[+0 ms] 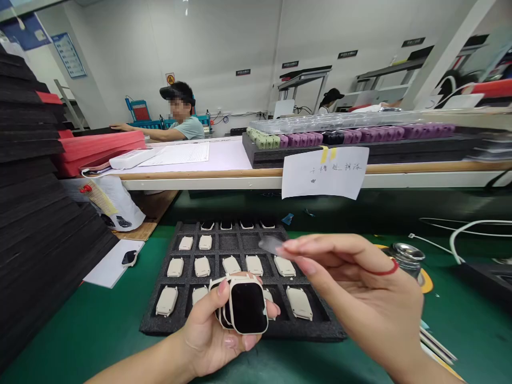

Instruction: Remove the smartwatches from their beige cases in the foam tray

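Note:
My left hand (212, 330) is closed around a small stack of cream-cased smartwatches (248, 308), their dark screens facing up. To the right and higher, my right hand (360, 288) pinches a thin, clear piece of film (271, 245) between thumb and fingertips. Below both hands lies a black foam tray (232, 242) with square compartments. Several cream watch bodies (175, 268) rest in it back side up, while those in the far row show dark screens. My left hand hides part of the front row.
Stacked black foam trays (36, 213) rise at the left. A lone watch (129, 258) lies by a white sheet (114, 264). On the right stand a metal-topped jar (407, 253) and a white cable (454, 242). A shelf (200, 181) crosses behind; a person (184, 120) sits beyond it.

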Demonstrator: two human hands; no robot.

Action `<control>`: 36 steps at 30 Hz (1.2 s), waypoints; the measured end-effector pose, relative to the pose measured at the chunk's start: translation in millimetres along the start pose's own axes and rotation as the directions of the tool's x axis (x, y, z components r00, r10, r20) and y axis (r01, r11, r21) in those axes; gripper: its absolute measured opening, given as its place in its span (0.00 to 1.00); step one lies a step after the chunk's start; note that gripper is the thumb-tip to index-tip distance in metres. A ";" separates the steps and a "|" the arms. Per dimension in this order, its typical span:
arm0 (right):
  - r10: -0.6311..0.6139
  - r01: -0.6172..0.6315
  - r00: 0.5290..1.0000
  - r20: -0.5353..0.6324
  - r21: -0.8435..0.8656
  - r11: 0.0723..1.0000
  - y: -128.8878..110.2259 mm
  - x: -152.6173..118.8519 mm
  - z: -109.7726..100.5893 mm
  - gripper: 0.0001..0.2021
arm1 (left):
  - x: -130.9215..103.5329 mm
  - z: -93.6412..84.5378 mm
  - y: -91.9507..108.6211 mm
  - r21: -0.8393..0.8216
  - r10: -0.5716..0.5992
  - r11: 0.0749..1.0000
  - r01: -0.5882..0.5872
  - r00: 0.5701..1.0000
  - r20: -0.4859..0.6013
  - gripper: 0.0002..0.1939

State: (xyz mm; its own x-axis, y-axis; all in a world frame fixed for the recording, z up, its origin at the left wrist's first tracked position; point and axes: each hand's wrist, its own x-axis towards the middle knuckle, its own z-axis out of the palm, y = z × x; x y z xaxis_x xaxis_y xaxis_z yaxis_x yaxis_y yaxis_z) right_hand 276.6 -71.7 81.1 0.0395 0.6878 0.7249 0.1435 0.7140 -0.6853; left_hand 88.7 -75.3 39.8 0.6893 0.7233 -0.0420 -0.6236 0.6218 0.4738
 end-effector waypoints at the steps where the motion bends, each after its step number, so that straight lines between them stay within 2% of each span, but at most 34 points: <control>1: -0.052 0.053 0.999 0.010 -0.045 0.998 1.9 0.6 -2.3 0.06 | -0.3 -0.5 0.0 0.009 0.000 1.000 0.000 1.000 -0.005 0.20; 4: -0.222 0.235 0.971 0.085 -0.197 0.952 4.8 2.9 -10.8 0.11 | -1.5 -1.9 -0.2 0.022 0.005 1.000 -0.005 1.000 -0.019 0.20; 8: -0.325 0.378 0.920 0.221 -0.277 0.883 -1.9 3.0 -19.1 0.19 | -1.5 -3.4 -1.2 0.016 0.006 1.000 -0.006 0.999 -0.045 0.21; 13: -0.257 0.375 0.873 0.415 -0.233 0.897 -13.2 -15.1 -14.1 0.18 | -1.2 -3.9 -2.3 0.000 0.001 1.000 -0.001 0.997 -0.078 0.21; 18: -0.272 0.379 0.867 0.418 -0.197 0.904 -10.4 -29.3 -2.9 0.18 | -2.7 -3.6 -2.8 -0.038 -0.017 0.999 0.011 0.986 -0.166 0.22; 20: -0.324 0.426 0.824 0.464 -0.131 0.895 -8.4 -25.0 -3.1 0.19 | -2.7 -3.1 -2.9 -0.036 -0.013 0.999 0.007 0.986 -0.168 0.23; 23: -0.415 0.538 0.705 0.575 -0.053 0.841 -8.5 -13.6 -5.6 0.20 | -2.0 -0.6 -3.0 -0.036 -0.016 0.999 0.010 0.987 -0.161 0.23; 24: -0.424 0.566 0.688 0.589 -0.069 0.822 -9.2 -10.4 -5.4 0.20 | -1.8 0.4 -3.2 -0.029 -0.012 1.000 0.008 0.986 -0.165 0.24; 25: -0.423 0.583 0.690 0.588 -0.105 0.805 -10.0 -8.1 -4.3 0.20 | -1.5 1.5 -3.7 -0.014 -0.002 1.000 0.000 0.984 -0.176 0.24; 27: -0.382 0.568 0.742 0.552 -0.212 0.796 -10.6 -6.6 0.3 0.20 | -0.8 2.8 -5.6 0.054 0.041 0.998 -0.031 0.979 -0.200 0.23; 29: -0.281 0.478 0.810 0.514 -0.303 0.824 -8.6 -8.1 6.3 0.25 | 0.5 2.6 -8.3 0.155 0.102 0.985 -0.070 0.972 -0.212 0.23; 31: -0.147 0.340 0.855 0.498 -0.323 0.883 -4.3 -10.1 10.9 0.29 | 2.3 1.1 -10.8 0.221 0.145 0.971 -0.094 0.962 -0.230 0.22; 33: -0.045 0.207 0.869 0.492 -0.280 0.937 0.2 -10.0 12.3 0.28 | 4.2 -0.6 -11.5 0.193 0.145 0.977 -0.091 0.948 -0.285 0.21; 36: 0.001 0.113 0.879 0.477 -0.210 0.971 4.3 -5.6 8.9 0.26 | 5.9 -0.9 -8.5 0.107 0.104 0.992 -0.072 0.936 -0.336 0.20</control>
State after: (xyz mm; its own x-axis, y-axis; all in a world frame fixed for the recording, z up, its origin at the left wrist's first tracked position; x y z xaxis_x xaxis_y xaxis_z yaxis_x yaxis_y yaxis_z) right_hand 268.3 -71.2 73.5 -0.4373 0.6673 0.6029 0.3511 0.7439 -0.5686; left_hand 97.8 -76.1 34.7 0.4569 0.8425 -0.2853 -0.6285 0.5327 0.5667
